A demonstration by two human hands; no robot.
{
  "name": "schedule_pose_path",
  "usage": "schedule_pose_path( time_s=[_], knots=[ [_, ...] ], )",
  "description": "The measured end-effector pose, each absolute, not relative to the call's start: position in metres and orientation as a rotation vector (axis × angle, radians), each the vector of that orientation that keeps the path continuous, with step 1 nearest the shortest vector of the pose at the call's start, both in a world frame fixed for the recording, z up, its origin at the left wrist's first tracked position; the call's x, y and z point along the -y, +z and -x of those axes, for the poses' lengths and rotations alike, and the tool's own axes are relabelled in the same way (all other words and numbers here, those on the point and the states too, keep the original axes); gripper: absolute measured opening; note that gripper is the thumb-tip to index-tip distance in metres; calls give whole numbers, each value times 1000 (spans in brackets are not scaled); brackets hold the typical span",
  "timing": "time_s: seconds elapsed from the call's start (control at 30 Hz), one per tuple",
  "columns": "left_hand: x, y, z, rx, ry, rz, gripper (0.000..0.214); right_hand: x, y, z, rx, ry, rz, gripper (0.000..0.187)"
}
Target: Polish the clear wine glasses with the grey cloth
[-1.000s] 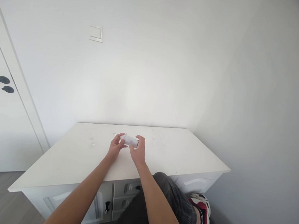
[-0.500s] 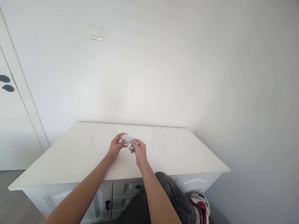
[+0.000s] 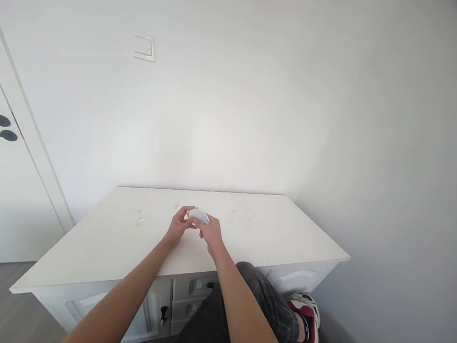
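Between my two hands, just above the white cabinet top [image 3: 125, 253], is a small white object [image 3: 199, 215] with a rounded face; its kind is too small to make out. My left hand [image 3: 178, 226] grips its left side, fingers curled behind and thumb in front. My right hand [image 3: 210, 231] is closed on its right side, with the thumb laid across the front near the left thumb. The fingers cover much of its lower part. Small clear pieces lie on the top: one [image 3: 139, 217] to the left, one [image 3: 177, 206] just behind my left hand, and several [image 3: 241, 210] to the right.
The cabinet stands against a white wall with a light switch [image 3: 144, 48]. A door with a black handle [image 3: 1, 120] is at the left. My knee [image 3: 247, 272] and a red and white shoe [image 3: 306, 328] are at the cabinet's front right.
My right thumb has moved left across the front of the white object, which has turned slightly in my hands. The view has shifted a little.
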State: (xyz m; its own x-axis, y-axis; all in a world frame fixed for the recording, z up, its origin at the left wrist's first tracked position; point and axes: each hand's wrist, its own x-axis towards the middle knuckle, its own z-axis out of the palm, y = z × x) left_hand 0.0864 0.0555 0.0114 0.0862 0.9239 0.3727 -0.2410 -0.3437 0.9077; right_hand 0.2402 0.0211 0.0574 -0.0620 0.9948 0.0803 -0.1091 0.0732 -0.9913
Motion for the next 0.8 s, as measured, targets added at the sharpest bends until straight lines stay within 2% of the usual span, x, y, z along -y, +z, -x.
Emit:
schedule_pose_path(
  time_s=[0.2, 0.3, 0.37, 0.47, 0.6, 0.67, 0.8],
  knots=[
    [-52, 13, -88, -646, 1360, -1358, 54, -23, 65, -247, 945, 1211, 951, 25],
    [-53, 13, -86, -594, 1334, -1348, 27, -27, 68, -256, 784, 1139, 899, 25],
    [-56, 12, -84, -609, 1341, -1250, 20, -30, 70, -262, 712, 1146, 851, 23],
    [-59, 11, -82, -570, 1174, -1040, 32, -31, 71, -266, 741, 1238, 809, 21],
    [-61, 9, -75, -447, 835, -955, 79, -26, 72, -263, 1064, 1352, 838, 20],
    [-60, 7, -71, -421, 797, -967, 80, -24, 72, -260, 1230, 1351, 836, 20],
    [-57, 5, -66, -413, 820, -1059, 60, -26, 70, -258, 1269, 1247, 876, 23]
  ],
)
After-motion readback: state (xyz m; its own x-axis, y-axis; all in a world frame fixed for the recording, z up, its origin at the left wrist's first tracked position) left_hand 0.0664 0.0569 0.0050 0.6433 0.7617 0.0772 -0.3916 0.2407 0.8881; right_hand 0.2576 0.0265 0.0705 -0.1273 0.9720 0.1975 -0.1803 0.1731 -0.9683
